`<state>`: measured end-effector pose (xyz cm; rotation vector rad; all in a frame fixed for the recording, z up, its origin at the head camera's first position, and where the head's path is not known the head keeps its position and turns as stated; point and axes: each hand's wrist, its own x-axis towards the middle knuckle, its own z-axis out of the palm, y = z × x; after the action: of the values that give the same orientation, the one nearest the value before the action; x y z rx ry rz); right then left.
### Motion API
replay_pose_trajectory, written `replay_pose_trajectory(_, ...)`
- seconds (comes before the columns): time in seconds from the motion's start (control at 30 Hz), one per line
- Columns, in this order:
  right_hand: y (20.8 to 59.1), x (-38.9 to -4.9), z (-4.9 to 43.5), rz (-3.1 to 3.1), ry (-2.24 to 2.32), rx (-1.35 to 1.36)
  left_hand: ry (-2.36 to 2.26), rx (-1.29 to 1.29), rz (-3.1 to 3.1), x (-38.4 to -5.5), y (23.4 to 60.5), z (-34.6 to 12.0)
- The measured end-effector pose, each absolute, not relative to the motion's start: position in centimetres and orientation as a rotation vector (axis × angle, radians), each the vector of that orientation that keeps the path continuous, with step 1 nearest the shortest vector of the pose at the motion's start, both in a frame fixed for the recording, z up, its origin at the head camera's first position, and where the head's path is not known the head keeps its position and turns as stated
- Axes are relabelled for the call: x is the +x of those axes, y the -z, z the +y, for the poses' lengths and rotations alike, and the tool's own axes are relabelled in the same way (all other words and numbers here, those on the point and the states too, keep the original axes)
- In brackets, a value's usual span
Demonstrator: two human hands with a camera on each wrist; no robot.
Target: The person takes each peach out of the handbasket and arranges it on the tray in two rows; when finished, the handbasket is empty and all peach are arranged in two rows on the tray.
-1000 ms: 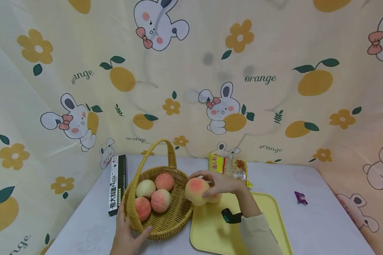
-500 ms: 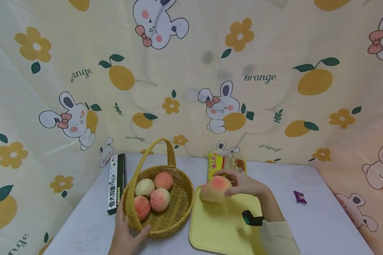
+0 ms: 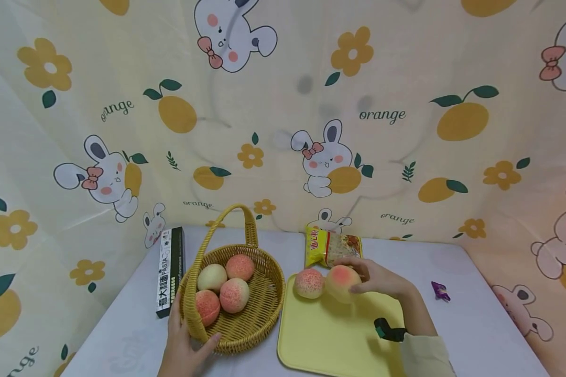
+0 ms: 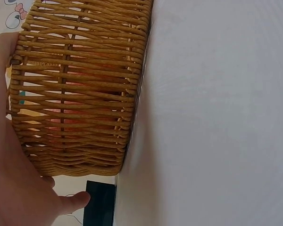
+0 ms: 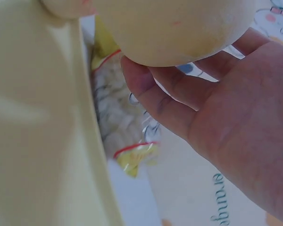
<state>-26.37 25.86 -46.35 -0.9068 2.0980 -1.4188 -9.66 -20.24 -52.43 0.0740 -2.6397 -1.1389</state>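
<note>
A pale peach (image 3: pixel 343 283) with a pink blush is held in my right hand (image 3: pixel 376 278), low over the yellow tray. The right wrist view shows the fingers curled against the underside of the peach (image 5: pixel 179 33). Beside it, a speckled pink peach (image 3: pixel 309 284) lies at the tray's back left corner. My left hand (image 3: pixel 183 337) grips the left side of the wicker basket (image 3: pixel 259 324), thumb toward the front. Inside the basket are a cream peach (image 3: pixel 212 277) and several pink ones (image 3: pixel 234 295). The left wrist view shows the woven basket wall (image 4: pixel 80 103) close up.
The yellow tray (image 3: pixel 330 340) lies right of the basket. Behind it is a yellow bag of pasta (image 3: pixel 332 248). A black and white pasta box (image 3: pixel 170 272) lies left of the basket, and a purple wrapped candy (image 3: pixel 441 291) sits far right. A printed curtain (image 3: pixel 283 104) closes the back.
My right hand has moved the pale peach rightward from beside the basket's rim to over the tray, uncovering the speckled peach. My left hand has stayed on the basket.
</note>
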Motion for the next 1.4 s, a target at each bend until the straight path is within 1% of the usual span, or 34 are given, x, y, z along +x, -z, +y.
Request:
replay_pose_trajectory(0.17,47.6,-26.4,26.7,2.105,1.387,-0.849,1.149,0.078,-2.644,-9.6,52.3,-20.2)
replay_pose_trajectory(0.4,49.0,-26.6,27.3,2.087,1.370,-0.841,1.157,0.089,-2.647,-9.5,52.2,-20.2)
replay_pose_trajectory(1.4,49.9,-27.0,27.7,2.075,1.352,-0.838,1.158,0.122,-2.676,-9.5,52.0,-20.1)
